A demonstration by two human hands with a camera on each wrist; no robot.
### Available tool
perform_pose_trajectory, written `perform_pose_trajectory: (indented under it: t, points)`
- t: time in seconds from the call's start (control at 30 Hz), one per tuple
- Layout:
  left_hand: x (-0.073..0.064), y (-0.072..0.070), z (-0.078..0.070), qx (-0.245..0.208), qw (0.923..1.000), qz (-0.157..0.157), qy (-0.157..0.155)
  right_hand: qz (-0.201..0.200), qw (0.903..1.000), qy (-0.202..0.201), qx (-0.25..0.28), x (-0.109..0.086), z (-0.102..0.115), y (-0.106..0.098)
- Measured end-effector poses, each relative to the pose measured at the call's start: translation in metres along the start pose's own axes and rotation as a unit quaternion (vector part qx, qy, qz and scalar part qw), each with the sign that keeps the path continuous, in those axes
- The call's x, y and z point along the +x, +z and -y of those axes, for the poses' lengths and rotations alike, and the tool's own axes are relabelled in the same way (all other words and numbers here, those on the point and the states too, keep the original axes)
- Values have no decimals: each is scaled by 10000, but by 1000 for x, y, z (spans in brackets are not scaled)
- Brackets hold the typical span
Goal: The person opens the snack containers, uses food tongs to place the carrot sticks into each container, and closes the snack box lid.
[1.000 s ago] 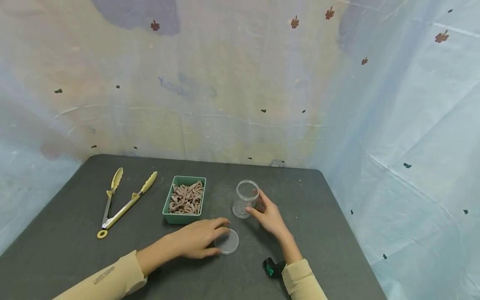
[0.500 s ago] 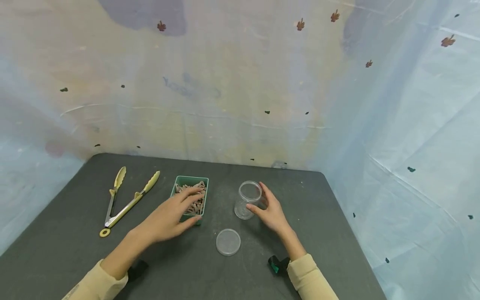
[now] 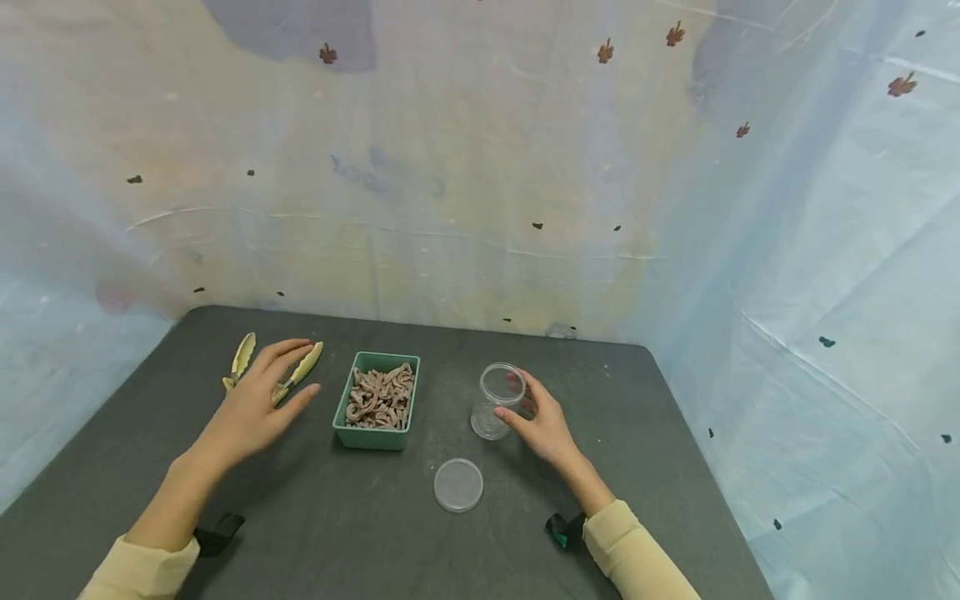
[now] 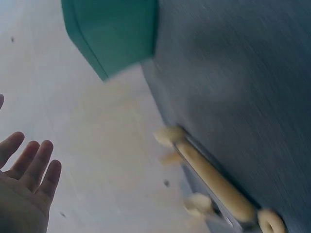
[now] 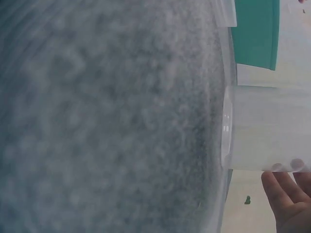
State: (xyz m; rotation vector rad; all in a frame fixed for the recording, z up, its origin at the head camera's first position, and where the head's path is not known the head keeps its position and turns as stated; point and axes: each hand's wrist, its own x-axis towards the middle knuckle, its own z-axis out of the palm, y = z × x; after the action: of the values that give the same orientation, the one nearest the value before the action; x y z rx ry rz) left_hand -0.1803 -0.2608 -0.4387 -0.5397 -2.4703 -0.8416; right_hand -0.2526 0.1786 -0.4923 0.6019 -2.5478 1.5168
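My left hand (image 3: 246, 410) hovers over the yellow-and-steel tongs (image 3: 305, 363), fingers spread, hiding their middle and hinge in the head view. In the left wrist view the hand (image 4: 24, 191) appears apart from the tongs (image 4: 214, 182) and holds nothing. The tongs lie spread on the table. My right hand (image 3: 543, 425) holds a clear plastic jar (image 3: 487, 422) upright, thumb and fingers around its right side; the jar (image 5: 267, 128) is lidless. Between the hands is a green box (image 3: 371, 439) full of curled brownish strips (image 3: 381, 398).
A clear round lid (image 3: 458, 485) lies flat in front of the jar. The dark grey table (image 3: 420, 550) ends at a patterned plastic sheet (image 3: 450, 167) behind, with another sheet side (image 3: 847, 333) to the right. Black straps (image 3: 564, 530) sit by the wrists.
My left hand has left the lid and swung left past the green box to above the tongs. The right hand has stayed at the jar. The view has shifted slightly.
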Motion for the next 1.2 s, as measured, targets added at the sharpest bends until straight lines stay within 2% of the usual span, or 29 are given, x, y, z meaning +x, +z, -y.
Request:
perform_pose_trajectory:
  t: [0.1,0.2,0.3,0.43,0.7,0.83,1.03,1.13,1.2]
  points:
    - [-3,-9,17,-22,9996,-62,-285,-35,10000,-81,30,0,-2,-2]
    - [-9,-15,35,117,9986,14,-524,-41,9999,-96,39,0,-5,-2]
    - [-18,-20,52,354,9957,262,-815,-28,9999,-105,-19,-2,-9,-1]
    - [-30,-24,73,734,9882,681,-1156,-17,9998,-158,-91,-5,-13,2]
    - [-40,-31,109,1413,9696,1427,-1399,-48,9996,-279,-2,-6,-10,5]
    - [-39,-33,118,1541,9607,1737,-1523,-84,9997,-233,29,-6,-7,4]
    - [-41,-32,124,1574,9490,2064,-1792,-5,9997,-218,-56,-2,-5,4]
    - [-42,-29,124,1568,9452,2143,-1900,66,9998,-201,-69,1,-5,4]
    - [-43,-26,123,1550,9454,2143,-1905,65,9998,-165,-42,1,-5,3]
